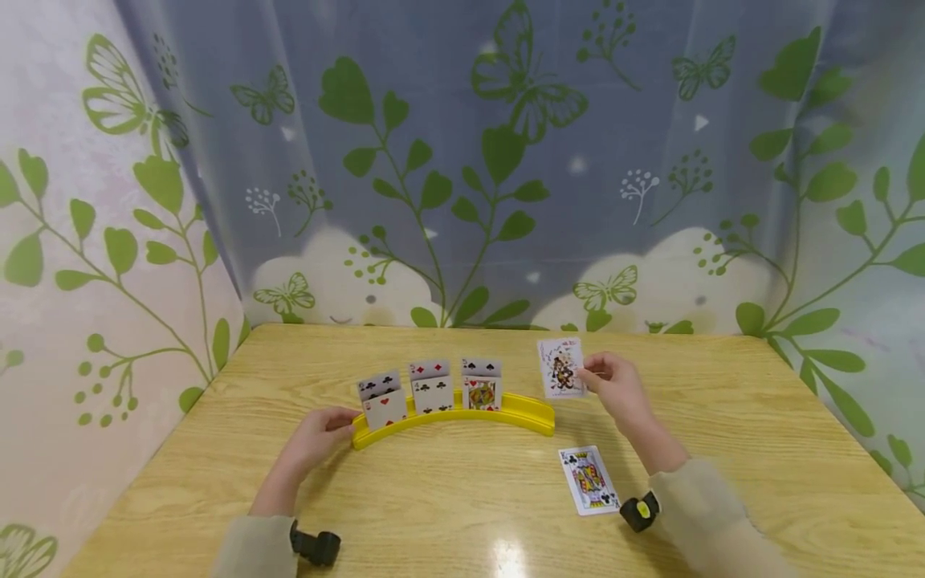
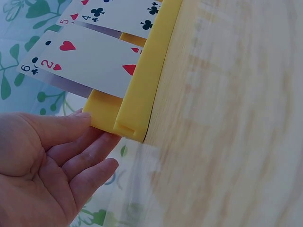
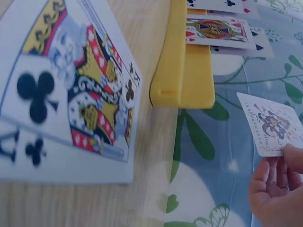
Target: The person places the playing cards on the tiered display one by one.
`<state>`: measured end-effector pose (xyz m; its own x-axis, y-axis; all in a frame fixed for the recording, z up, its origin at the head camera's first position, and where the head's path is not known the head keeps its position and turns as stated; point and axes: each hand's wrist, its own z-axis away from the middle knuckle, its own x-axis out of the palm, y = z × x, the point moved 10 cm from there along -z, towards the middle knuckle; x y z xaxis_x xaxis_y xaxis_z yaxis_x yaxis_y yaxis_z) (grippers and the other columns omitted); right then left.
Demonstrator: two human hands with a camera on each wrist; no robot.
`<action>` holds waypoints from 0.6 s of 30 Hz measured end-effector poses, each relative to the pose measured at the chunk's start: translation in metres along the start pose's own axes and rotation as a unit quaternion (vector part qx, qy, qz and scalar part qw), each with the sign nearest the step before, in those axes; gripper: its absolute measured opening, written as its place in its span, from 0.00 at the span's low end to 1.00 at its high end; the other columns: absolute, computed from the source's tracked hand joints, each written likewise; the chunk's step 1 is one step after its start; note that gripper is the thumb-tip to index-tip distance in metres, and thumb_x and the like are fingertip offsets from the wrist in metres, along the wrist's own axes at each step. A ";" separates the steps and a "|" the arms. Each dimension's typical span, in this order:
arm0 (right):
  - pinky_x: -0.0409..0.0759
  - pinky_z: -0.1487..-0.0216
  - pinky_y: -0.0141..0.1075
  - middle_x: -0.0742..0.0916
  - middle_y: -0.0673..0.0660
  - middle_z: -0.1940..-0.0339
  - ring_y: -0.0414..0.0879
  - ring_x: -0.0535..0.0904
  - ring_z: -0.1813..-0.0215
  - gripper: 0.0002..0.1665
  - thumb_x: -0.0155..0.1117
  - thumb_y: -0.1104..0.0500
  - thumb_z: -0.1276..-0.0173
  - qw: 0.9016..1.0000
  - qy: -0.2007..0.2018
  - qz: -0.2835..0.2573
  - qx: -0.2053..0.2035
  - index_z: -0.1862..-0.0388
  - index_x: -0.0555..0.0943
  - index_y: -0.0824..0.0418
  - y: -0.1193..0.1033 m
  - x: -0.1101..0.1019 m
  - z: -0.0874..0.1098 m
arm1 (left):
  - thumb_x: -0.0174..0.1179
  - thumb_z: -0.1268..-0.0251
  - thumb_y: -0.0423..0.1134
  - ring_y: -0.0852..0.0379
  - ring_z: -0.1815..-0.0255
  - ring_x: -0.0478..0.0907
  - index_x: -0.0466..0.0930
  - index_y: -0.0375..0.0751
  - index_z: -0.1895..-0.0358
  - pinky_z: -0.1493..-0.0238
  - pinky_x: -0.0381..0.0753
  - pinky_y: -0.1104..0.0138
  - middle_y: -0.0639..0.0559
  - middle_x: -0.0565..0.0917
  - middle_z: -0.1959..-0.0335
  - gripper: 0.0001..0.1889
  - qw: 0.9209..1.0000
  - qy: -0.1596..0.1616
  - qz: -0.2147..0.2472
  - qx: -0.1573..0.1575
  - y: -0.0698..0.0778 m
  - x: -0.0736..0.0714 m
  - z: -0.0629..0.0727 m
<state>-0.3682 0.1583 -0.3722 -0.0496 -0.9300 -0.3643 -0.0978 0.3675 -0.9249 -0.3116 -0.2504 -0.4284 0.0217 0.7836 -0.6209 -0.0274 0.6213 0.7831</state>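
Note:
A curved yellow card holder (image 1: 462, 416) stands on the table with three pairs of playing cards in its slots. In front are the two of hearts (image 2: 90, 61), the four of clubs (image 1: 432, 393) and a red-suited jack (image 3: 220, 32); other cards stand behind them. My left hand (image 1: 318, 436) grips the holder's left end between thumb and fingers. Right of the holder, my right hand (image 1: 614, 388) pinches a joker card (image 1: 560, 367) by its edge, raised and facing me. The king of clubs (image 1: 588, 480) lies face up on the table below that hand.
The wooden table (image 1: 433, 514) reaches back to a blue curtain (image 1: 448, 160) printed with green leaves and butterflies. Patterned fabric (image 1: 94, 201) also hangs along the left side. Black wrist cameras (image 1: 315, 547) sit on both wrists.

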 end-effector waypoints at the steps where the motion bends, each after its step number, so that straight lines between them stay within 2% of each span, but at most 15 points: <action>1: 0.75 0.58 0.38 0.77 0.61 0.65 0.43 0.72 0.64 0.09 0.54 0.67 0.37 1.000 -0.001 -0.004 -0.003 0.62 0.71 0.74 0.000 0.003 0.000 | 0.51 0.39 0.27 0.46 0.55 0.74 0.76 0.31 0.53 0.53 0.71 0.54 0.40 0.78 0.56 0.12 1.000 0.001 0.000 0.000 0.000 0.000 0.000; 3: 0.76 0.59 0.39 0.77 0.61 0.66 0.43 0.73 0.65 0.08 0.55 0.68 0.38 1.000 -0.002 -0.008 -0.013 0.64 0.71 0.74 -0.002 0.009 0.000 | 0.51 0.40 0.27 0.47 0.55 0.74 0.76 0.31 0.53 0.53 0.71 0.54 0.40 0.78 0.57 0.12 1.000 0.002 0.000 0.001 0.000 0.001 -0.001; 6: 0.77 0.61 0.40 0.78 0.61 0.69 0.45 0.75 0.66 0.08 0.57 0.67 0.39 0.999 -0.004 0.012 -0.033 0.67 0.72 0.74 -0.006 0.020 0.000 | 0.51 0.40 0.27 0.46 0.55 0.74 0.76 0.30 0.53 0.53 0.71 0.54 0.40 0.78 0.57 0.12 1.000 0.003 0.000 0.003 -0.001 0.000 -0.001; 13: 0.77 0.70 0.35 0.80 0.60 0.73 0.50 0.77 0.69 0.05 0.60 0.70 0.43 0.991 -0.008 0.095 -0.090 0.73 0.73 0.70 -0.015 0.036 0.003 | 0.51 0.39 0.27 0.47 0.55 0.74 0.76 0.31 0.53 0.53 0.71 0.54 0.41 0.78 0.56 0.12 1.000 0.003 0.000 0.000 -0.003 0.000 -0.001; 18: 0.77 0.70 0.36 0.80 0.59 0.74 0.51 0.78 0.69 0.06 0.61 0.70 0.44 0.987 -0.011 0.123 -0.107 0.75 0.72 0.68 -0.017 0.041 0.006 | 0.51 0.39 0.27 0.47 0.55 0.74 0.76 0.31 0.53 0.53 0.71 0.54 0.41 0.78 0.56 0.12 1.000 0.001 0.001 -0.001 -0.003 0.000 -0.002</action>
<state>-0.3630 0.1136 -0.3721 -0.0772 -0.8119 -0.5786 -0.2938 0.5731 -0.7650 -0.3133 -0.2522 -0.4312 0.0188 0.7846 -0.6197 -0.0299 0.6199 0.7841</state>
